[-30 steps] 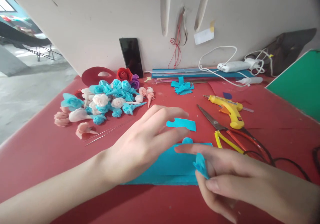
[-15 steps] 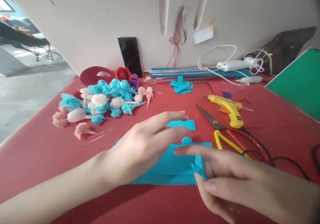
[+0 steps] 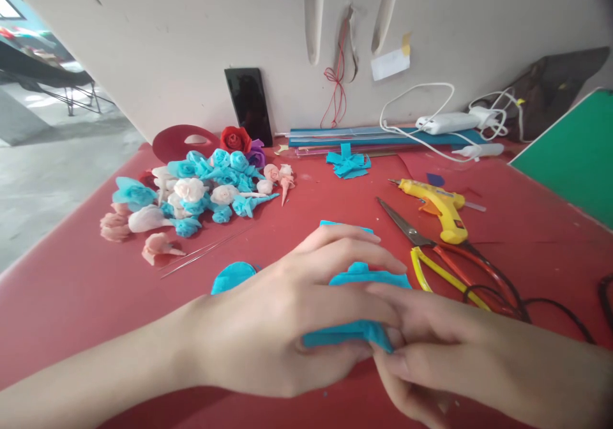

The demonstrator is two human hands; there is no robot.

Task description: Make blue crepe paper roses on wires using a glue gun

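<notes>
My right hand (image 3: 445, 346) pinches a small piece of blue crepe paper (image 3: 380, 336) between thumb and fingers. Reaching over from the left, my left hand (image 3: 292, 308) has its thumb and index finger closed at the same piece, while its other fingers stretch forward. Beneath both hands lies a stack of blue crepe paper (image 3: 397, 279), largely covered by them. A round blue paper piece (image 3: 233, 277) shows left of my left hand. Past the fingertips is a blue strip (image 3: 330, 223), mostly hidden.
Blue, white and pink paper flowers (image 3: 191, 189) are heaped at the left, near thin wires (image 3: 205, 253). Scissors (image 3: 412, 231) and a yellow glue gun (image 3: 435, 205) lie at the right. Blue strips (image 3: 348, 163) and a leaning phone (image 3: 248, 105) are farther back.
My left hand has moved right and nearer, bringing its thumb and index finger to the blue piece in my right hand. The round blue piece has come into view.
</notes>
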